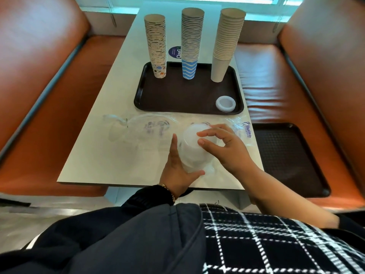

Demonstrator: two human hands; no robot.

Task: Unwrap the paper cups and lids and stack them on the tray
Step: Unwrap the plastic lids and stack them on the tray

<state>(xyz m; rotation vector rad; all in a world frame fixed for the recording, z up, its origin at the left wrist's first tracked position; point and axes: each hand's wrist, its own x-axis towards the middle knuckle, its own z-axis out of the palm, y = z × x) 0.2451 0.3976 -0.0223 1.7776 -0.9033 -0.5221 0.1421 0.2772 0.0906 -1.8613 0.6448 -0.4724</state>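
A dark brown tray (173, 103) lies on the white table. Three tall cup stacks stand along its far edge: a patterned one (157, 46), a blue-wave one (191, 44) and a plain beige one (226, 44). A short stack of white lids (225, 104) sits in the tray's near right corner. Near the table's front edge, my left hand (177, 169) grips a stack of translucent white lids (190, 147) wrapped in clear plastic. My right hand (223, 147) holds the top of that stack, thumb and fingers curled round it.
Empty clear plastic wrappers (142, 129) lie on the table left of the hands, and a printed wrapper (245, 131) lies to the right. Orange bench seats flank the table. A second dark tray (284, 155) rests on the right bench.
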